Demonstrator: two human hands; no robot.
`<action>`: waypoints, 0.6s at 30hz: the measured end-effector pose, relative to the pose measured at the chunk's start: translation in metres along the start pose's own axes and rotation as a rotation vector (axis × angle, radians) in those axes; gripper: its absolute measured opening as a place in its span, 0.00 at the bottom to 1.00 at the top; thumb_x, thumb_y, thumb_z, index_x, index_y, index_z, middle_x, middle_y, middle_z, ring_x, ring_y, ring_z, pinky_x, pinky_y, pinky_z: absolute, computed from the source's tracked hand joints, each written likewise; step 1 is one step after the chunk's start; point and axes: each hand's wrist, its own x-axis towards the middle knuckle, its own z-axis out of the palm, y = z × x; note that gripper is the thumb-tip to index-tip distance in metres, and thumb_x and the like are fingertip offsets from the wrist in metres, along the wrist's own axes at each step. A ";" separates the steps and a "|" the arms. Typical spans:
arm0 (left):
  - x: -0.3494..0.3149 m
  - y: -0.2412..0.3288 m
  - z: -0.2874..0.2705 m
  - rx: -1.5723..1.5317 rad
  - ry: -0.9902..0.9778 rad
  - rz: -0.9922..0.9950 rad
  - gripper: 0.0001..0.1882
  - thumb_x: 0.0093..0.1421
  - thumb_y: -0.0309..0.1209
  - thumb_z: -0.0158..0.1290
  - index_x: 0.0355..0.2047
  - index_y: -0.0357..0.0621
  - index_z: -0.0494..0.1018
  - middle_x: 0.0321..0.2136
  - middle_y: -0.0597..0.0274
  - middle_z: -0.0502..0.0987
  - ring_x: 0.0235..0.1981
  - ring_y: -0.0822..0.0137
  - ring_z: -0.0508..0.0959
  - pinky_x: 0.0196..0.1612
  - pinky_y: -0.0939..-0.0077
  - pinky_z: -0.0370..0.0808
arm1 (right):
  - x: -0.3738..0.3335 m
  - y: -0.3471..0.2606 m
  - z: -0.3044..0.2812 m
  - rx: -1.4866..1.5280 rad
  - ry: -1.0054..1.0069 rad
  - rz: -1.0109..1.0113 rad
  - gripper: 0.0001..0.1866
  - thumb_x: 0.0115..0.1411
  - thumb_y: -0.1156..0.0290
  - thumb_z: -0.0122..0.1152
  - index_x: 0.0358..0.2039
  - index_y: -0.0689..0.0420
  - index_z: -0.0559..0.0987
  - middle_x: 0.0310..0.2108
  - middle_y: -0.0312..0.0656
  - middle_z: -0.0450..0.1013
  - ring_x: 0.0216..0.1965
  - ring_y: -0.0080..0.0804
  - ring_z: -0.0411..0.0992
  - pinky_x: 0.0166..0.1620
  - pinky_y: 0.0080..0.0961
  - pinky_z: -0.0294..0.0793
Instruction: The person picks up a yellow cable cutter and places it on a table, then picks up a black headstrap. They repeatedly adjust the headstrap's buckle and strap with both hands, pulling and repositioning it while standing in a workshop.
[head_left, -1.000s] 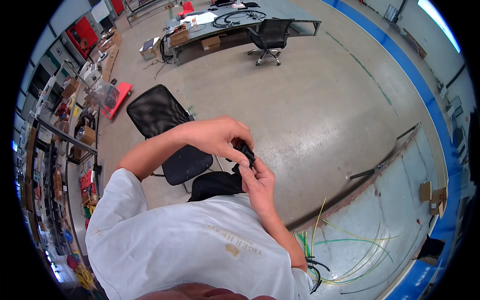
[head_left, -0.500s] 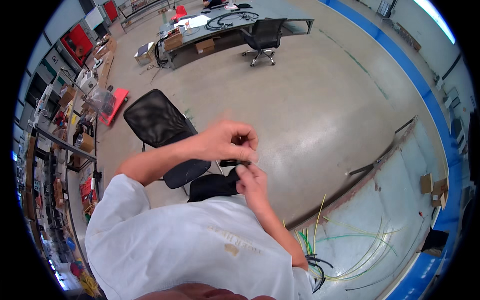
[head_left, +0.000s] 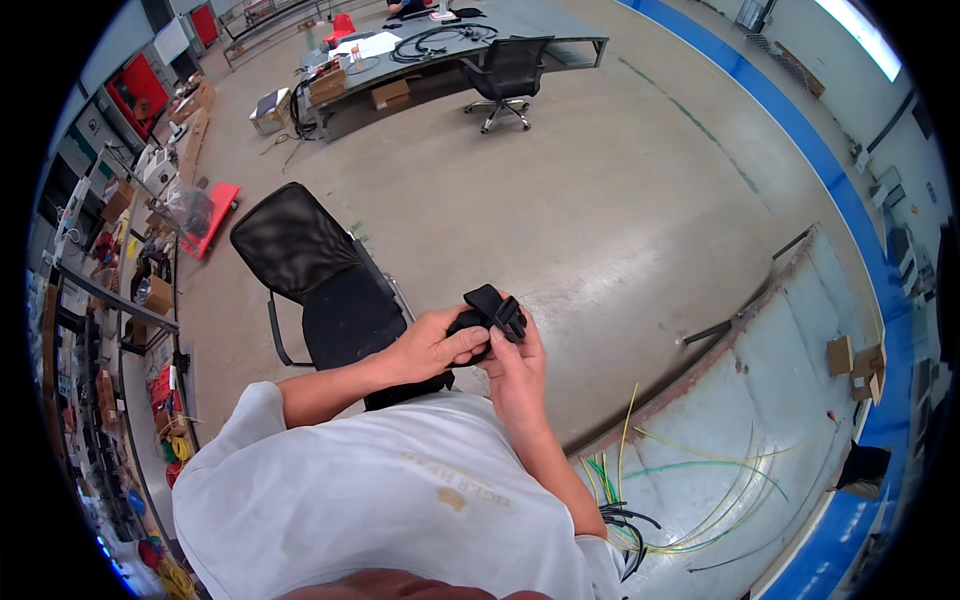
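- Both hands are up at chest height, out in front of the white shirt (head_left: 400, 500), with a small black clip-like object (head_left: 492, 312) caught between them.
- The left hand (head_left: 432, 345) comes across from the side, fingers curled and pressed around the object's lower, rounded end.
- The right hand (head_left: 515, 365) comes up from below, fingers pinching the upper part where a flat black tab sticks out (what kind of fitting it is, too small to tell).
- To handle this well, I'd judge the left hand should stay the steady anchor while the right does the fine work at the tab; short, close finger moves, wrists near each other, object kept over the body so it isn't dropped to the floor.
- Just behind the hands stands a black mesh office chair (head_left: 320, 280), near but not touching them.
- Off to the person's right, a pale sheet (head_left: 800, 400) lies on the concrete floor (head_left: 600, 180), with yellow and green wires (head_left: 690, 500) and a dark cable bundle (head_left: 620, 525) trailing across it.
- Far back: a long bench (head_left: 470, 50) carrying boxes and cables, and a second office chair (head_left: 505, 75) beside it.
- Shelves (head_left: 110, 330) crowded with goods run along the left.
- Nothing stands in the way of the hands.
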 end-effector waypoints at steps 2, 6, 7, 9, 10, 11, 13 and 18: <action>-0.004 0.014 0.001 0.177 0.108 0.103 0.19 0.70 0.38 0.56 0.52 0.35 0.74 0.28 0.65 0.77 0.28 0.74 0.73 0.33 0.75 0.74 | -0.001 -0.005 -0.012 -0.231 -0.017 -0.084 0.27 0.67 0.73 0.60 0.66 0.62 0.68 0.48 0.41 0.75 0.42 0.24 0.76 0.40 0.23 0.79; -0.014 0.036 0.001 0.284 0.121 0.108 0.14 0.66 0.31 0.60 0.47 0.35 0.75 0.29 0.63 0.80 0.33 0.79 0.76 0.37 0.79 0.74 | -0.017 -0.035 -0.025 -0.260 -0.157 -0.008 0.28 0.63 0.75 0.63 0.64 0.66 0.70 0.46 0.44 0.76 0.41 0.29 0.78 0.39 0.26 0.80; -0.014 0.036 0.002 0.274 0.104 0.100 0.13 0.65 0.30 0.60 0.47 0.36 0.74 0.30 0.64 0.79 0.33 0.79 0.76 0.37 0.79 0.74 | -0.019 -0.036 -0.023 -0.311 -0.141 -0.029 0.28 0.63 0.75 0.64 0.63 0.67 0.70 0.46 0.44 0.76 0.40 0.29 0.78 0.38 0.25 0.80; -0.012 0.036 0.005 0.253 0.071 0.082 0.13 0.65 0.29 0.60 0.45 0.37 0.73 0.30 0.64 0.79 0.33 0.79 0.76 0.37 0.79 0.73 | -0.022 -0.038 -0.021 -0.414 -0.107 -0.070 0.29 0.64 0.75 0.64 0.63 0.68 0.70 0.46 0.45 0.76 0.40 0.28 0.78 0.36 0.24 0.79; -0.013 0.036 0.007 0.236 0.055 0.073 0.12 0.65 0.29 0.60 0.45 0.38 0.72 0.31 0.65 0.78 0.32 0.78 0.75 0.36 0.79 0.73 | -0.022 -0.038 -0.022 -0.394 -0.083 -0.067 0.29 0.64 0.75 0.64 0.63 0.69 0.69 0.46 0.45 0.76 0.40 0.29 0.79 0.36 0.24 0.79; -0.014 0.034 0.011 0.218 0.040 0.064 0.11 0.65 0.28 0.60 0.44 0.38 0.72 0.31 0.66 0.78 0.32 0.78 0.75 0.36 0.78 0.73 | -0.021 -0.038 -0.025 -0.373 -0.059 -0.063 0.28 0.64 0.75 0.64 0.63 0.69 0.69 0.45 0.45 0.76 0.40 0.29 0.79 0.36 0.24 0.80; -0.014 0.027 0.013 0.142 -0.016 0.032 0.12 0.66 0.29 0.60 0.45 0.41 0.71 0.31 0.69 0.75 0.31 0.81 0.73 0.32 0.81 0.70 | -0.025 -0.034 -0.031 -0.334 -0.075 -0.040 0.29 0.64 0.75 0.66 0.64 0.68 0.69 0.45 0.44 0.77 0.40 0.27 0.78 0.37 0.23 0.81; -0.012 0.043 0.022 -0.323 -0.047 -0.261 0.13 0.67 0.32 0.61 0.46 0.41 0.72 0.24 0.71 0.70 0.17 0.83 0.64 0.17 0.83 0.56 | -0.039 -0.033 -0.030 -0.335 -0.104 -0.026 0.32 0.62 0.78 0.68 0.65 0.67 0.69 0.44 0.43 0.79 0.41 0.25 0.79 0.39 0.22 0.83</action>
